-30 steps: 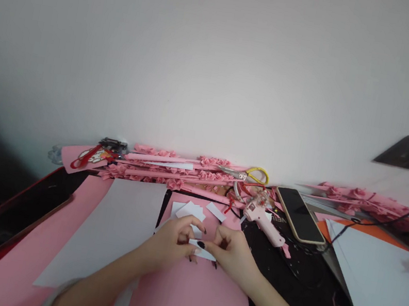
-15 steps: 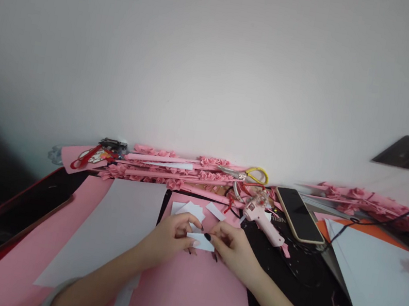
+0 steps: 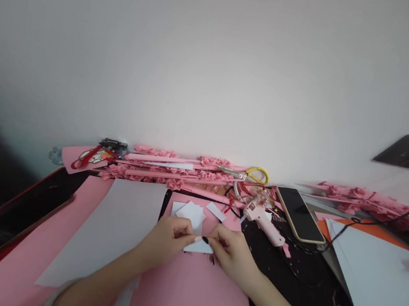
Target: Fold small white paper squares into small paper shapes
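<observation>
Between my two hands is a small white piece of paper (image 3: 199, 247), held over a pink sheet (image 3: 196, 298). My left hand (image 3: 170, 238) pinches its upper edge from the left. From the other side my right hand (image 3: 230, 248) grips the same edge, and the two thumbs nearly meet in the middle. The fingers behind the paper are partly hidden. Just beyond my hands lie several white paper pieces (image 3: 190, 212) in a loose pile, with a single white strip (image 3: 216, 211) to their right.
Pink paper flowers on stems (image 3: 177, 172) line the wall, with yellow-handled scissors (image 3: 258, 175) on them. A pink glue gun (image 3: 265, 225) and a phone (image 3: 300, 216) lie to the right, near a black cable (image 3: 381, 219). White sheets (image 3: 109, 226) lie at left, more white paper (image 3: 382, 287) at right.
Both hands have drawn closer together along the paper's upper edge. My left fingers have come down from above it, leaving more of the white pile visible.
</observation>
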{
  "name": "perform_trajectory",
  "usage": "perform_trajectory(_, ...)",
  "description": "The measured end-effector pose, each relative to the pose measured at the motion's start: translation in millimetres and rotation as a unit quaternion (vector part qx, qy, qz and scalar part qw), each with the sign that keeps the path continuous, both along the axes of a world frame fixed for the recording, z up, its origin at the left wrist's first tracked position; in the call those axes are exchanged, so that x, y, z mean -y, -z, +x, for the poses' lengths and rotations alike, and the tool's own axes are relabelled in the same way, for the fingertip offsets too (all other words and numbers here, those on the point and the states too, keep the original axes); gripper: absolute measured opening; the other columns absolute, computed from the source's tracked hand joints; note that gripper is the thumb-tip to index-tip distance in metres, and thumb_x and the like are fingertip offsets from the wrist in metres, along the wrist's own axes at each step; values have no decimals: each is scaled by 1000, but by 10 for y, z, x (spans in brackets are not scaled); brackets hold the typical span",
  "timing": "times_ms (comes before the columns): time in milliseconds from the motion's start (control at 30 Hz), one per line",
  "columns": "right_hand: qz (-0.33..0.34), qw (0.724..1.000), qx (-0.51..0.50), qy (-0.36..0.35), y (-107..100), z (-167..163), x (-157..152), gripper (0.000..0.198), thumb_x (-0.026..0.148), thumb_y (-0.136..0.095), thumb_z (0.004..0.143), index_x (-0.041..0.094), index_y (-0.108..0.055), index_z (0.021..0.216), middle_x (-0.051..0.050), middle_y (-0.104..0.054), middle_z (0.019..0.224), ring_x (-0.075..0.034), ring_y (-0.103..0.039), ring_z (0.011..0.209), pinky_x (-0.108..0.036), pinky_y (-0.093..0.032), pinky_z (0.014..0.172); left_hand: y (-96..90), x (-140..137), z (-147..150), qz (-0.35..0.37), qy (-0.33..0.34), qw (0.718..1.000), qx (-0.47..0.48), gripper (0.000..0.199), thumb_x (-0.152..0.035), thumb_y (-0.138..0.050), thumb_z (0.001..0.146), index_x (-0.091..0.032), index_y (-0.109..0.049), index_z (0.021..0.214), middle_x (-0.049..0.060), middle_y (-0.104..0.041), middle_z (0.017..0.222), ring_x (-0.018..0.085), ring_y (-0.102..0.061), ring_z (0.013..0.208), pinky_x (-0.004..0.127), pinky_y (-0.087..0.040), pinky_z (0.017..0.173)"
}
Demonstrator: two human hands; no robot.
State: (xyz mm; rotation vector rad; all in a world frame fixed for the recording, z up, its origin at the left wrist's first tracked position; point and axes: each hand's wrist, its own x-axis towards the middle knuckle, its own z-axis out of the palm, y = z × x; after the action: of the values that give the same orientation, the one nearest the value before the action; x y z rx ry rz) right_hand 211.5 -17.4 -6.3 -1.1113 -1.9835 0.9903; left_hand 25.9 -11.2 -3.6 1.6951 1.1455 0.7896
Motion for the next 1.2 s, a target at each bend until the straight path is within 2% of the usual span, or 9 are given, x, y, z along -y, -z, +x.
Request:
perform_trajectory(267, -34, 998, -41, 23, -10, 17, -18, 20, 23, -48, 83, 18, -48, 64, 4, -50, 49, -10, -47, 42, -19, -35, 44, 18, -25, -24, 35, -58, 997, -25, 40, -33, -61, 71, -18, -31, 49, -9, -30, 45, 7, -28, 45, 18, -23, 43)
perform_trajectory(333, -63, 995, -62, 36, -23, 15, -26, 20, 27, -49, 83, 17, -48, 65, 4, -51, 50, -9, -47, 40, -19, -36, 42, 11, -35, -34, 55, -81, 995, -28, 35, -34, -62, 71, -18, -37, 52, -8, -32, 47, 7, -29, 46, 18, -24, 44)
perform_trajectory(400, -91, 992, -80, 45, -32, 5, -34, 21, 30, -50, 82, 17, -50, 66, 4, -52, 50, -9, -46, 38, -19, -35, 40, -2, -41, -43, 86, -91, 992, -27, 21, -31, -64, 70, -18, -49, 64, -6, -42, 55, 8, -36, 49, 18, -29, 46)
perform_trajectory(433, -103, 989, -90, 48, -32, -3, -38, 20, 31, -50, 81, 16, -51, 67, 4, -51, 49, -8, -45, 36, -18, -34, 38, -9, -42, -45, 107, -83, 990, -27, 17, -29, -66, 69, -18, -53, 73, -5, -48, 63, 9, -41, 53, 19, -33, 49)
perform_trajectory(533, -137, 982, -124, 49, -12, -23, -50, 17, 33, -52, 80, 16, -52, 77, 6, -49, 48, -7, -43, 34, -17, -33, 36, -19, -43, -48, 161, -2, 986, -33, 35, -24, -72, 63, -21, -58, 95, 1, -59, 92, 14, -53, 75, 23, -42, 66)
perform_trajectory(633, -152, 976, -149, 46, 16, -31, -61, 16, 32, -54, 79, 17, -50, 84, 8, -46, 46, -6, -42, 33, -16, -32, 34, -8, -39, -44, 186, 68, 979, -38, 38, -25, -71, 65, -21, -59, 101, 4, -62, 99, 18, -54, 91, 27, -41, 81)
perform_trajectory(767, -162, 970, -177, 31, 26, -28, -69, 15, 31, -53, 81, 17, -48, 86, 9, -47, 46, -6, -41, 33, -15, -31, 34, -1, -25, -37, 172, 65, 982, -48, 33, -24, -67, 70, -21, -61, 102, 4, -64, 98, 18, -56, 90, 28, -42, 81)
perform_trajectory(1000, -188, 957, -217, -26, 64, -22, -74, 26, 26, -63, 74, 19, -46, 93, 6, -53, 59, -8, -49, 44, -19, -39, 43, -41, -19, -24, 91, -7, 994, -59, 30, -18, -62, 69, -24, -62, 99, 0, -65, 91, 14, -55, 70, 22, -41, 59)
perform_trajectory(1200, -205, 954, -217, -30, 33, -22, -84, 27, 25, -63, 73, 18, -46, 95, 6, -55, 58, -9, -52, 44, -21, -41, 44, -50, -40, -15, 48, -22, 998, -32, 27, -20, -61, 70, -23, -62, 96, -1, -65, 87, 13, -51, 65, 21, -38, 57)
